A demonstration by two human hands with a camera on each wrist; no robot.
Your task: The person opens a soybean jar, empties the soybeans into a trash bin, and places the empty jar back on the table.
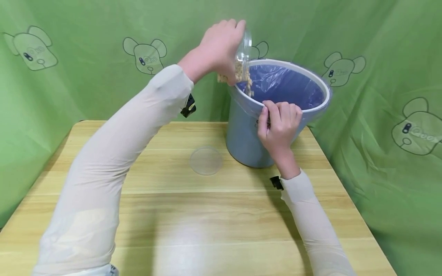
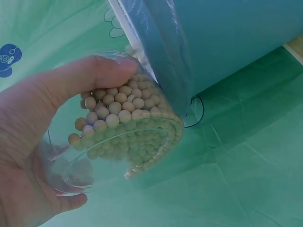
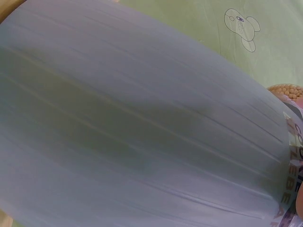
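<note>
My left hand (image 1: 221, 46) grips a clear plastic jar (image 1: 244, 48) tipped on its side at the left rim of a blue-grey trash bin (image 1: 250, 134). Small round beige balls (image 2: 120, 101) fill the lower part of the jar. Some of the balls spill from its mouth into the bin. My right hand (image 1: 281, 126) holds the bin's near rim, fingers curled over the edge and its liner. A thin clear plastic bag (image 1: 272, 74) lines the bin and folds over the white rim. In the right wrist view, the bin's side wall (image 3: 142, 113) hides most of the scene.
A round clear lid (image 1: 206, 161) lies flat on the wooden table (image 1: 165, 226), left of the bin's base. Green cloth (image 1: 96, 88) with printed mouse heads hangs behind and along both sides of the table. Dark wrist devices (image 1: 188, 106) sit at the sleeve cuffs.
</note>
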